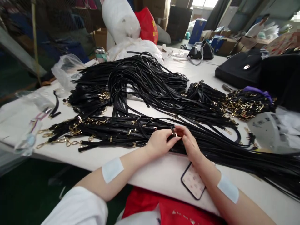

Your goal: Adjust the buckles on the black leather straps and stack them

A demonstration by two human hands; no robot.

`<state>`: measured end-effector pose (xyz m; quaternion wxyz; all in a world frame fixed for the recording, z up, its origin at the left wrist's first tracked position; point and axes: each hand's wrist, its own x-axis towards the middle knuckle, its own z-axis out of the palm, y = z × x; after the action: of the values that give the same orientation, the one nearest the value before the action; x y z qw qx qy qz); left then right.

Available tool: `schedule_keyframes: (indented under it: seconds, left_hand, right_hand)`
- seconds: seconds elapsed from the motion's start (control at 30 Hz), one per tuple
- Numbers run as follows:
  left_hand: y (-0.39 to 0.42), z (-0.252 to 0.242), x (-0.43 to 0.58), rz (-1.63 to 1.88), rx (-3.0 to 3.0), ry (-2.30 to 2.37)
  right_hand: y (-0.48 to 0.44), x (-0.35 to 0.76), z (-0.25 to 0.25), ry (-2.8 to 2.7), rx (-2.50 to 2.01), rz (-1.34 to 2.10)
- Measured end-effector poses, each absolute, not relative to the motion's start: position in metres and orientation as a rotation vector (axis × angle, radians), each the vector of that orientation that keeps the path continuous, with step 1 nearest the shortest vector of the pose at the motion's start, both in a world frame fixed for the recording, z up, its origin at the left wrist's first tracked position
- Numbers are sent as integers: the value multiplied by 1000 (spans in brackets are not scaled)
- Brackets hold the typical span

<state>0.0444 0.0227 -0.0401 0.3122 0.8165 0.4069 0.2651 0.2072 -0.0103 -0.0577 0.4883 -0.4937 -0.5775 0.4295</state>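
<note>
Long black straps (145, 78) with gold clasps are heaped across the white table (154, 175). At the near edge of the heap, my left hand (161, 140) pinches a small black strap end with a gold buckle (174, 134) between thumb and fingers. Close against it on the right, my right hand (189, 142) has its fingers bent towards the same buckle; whether they grip it is hard to make out. Under my right forearm lies a phone (193, 182) in a patterned case.
Bundled clasps with a purple tie (249, 101) and a black bag (239, 70) are at the right. Plastic bags (65, 73), a cup (100, 53) and scissors (43, 115) lie to the left. A person (256, 28) is in the right background.
</note>
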Motion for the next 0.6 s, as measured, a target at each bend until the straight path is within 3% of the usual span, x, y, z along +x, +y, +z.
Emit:
schedule_keyframes:
  seconds: [0.13, 0.3, 0.47, 0.6]
  left_hand:
    - [20, -37, 46, 587, 2262, 1114]
    - [24, -11, 53, 582, 2320, 1117]
    - [34, 5, 74, 535, 2361, 1060]
    - [33, -7, 86, 474, 2406, 1001]
  right_hand:
    - [-20, 203, -46, -1815, -1234, 601]
    - [-32, 213, -34, -1527, -1268, 349]
    - [-37, 236, -39, -922, -1230, 433]
    - [-38, 246, -49, -950, -1404, 472]
